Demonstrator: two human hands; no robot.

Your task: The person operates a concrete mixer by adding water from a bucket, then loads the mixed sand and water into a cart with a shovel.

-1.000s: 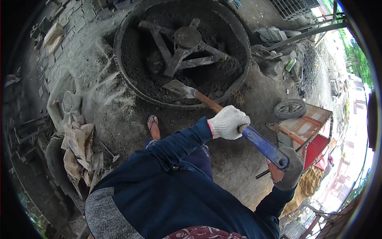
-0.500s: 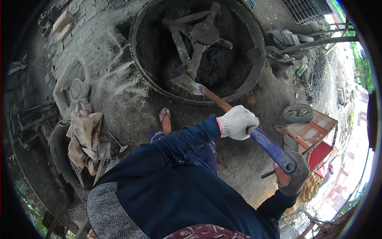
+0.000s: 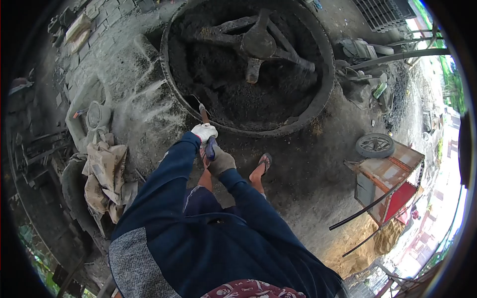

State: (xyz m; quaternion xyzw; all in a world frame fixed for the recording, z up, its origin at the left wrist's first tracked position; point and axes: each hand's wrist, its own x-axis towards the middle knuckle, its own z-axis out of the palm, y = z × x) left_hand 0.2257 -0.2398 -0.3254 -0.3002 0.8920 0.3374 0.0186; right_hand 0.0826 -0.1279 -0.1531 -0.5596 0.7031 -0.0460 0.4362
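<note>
A shovel (image 3: 204,115) with a wooden shaft and blue handle points away from me. Its blade is down inside the near-left rim of a large round mixing pan (image 3: 278,131), partly hidden against the dark mix (image 3: 238,99). My left hand (image 3: 204,132), in a white knit glove, is wrapped round the shaft just outside the rim. Closer to my body, my right hand (image 3: 221,163) wears a greyer glove and is closed on the blue handle. Thick metal mixer arms (image 3: 258,44) spread from a hub in the middle of the pan.
To the right stands a wooden cart (image 3: 387,171) with a spoked wheel (image 3: 375,143) and long handles, near a sand pile (image 3: 360,243). Crumpled paper sacks (image 3: 105,169) and a pale bucket (image 3: 99,116) lie left. Stacked blocks (image 3: 107,17) are at far left.
Both hands and the shovel have swung left; the blade has gone from over the pan's middle to its near-left edge. The mixer arms have turned, and a second foot now shows.
</note>
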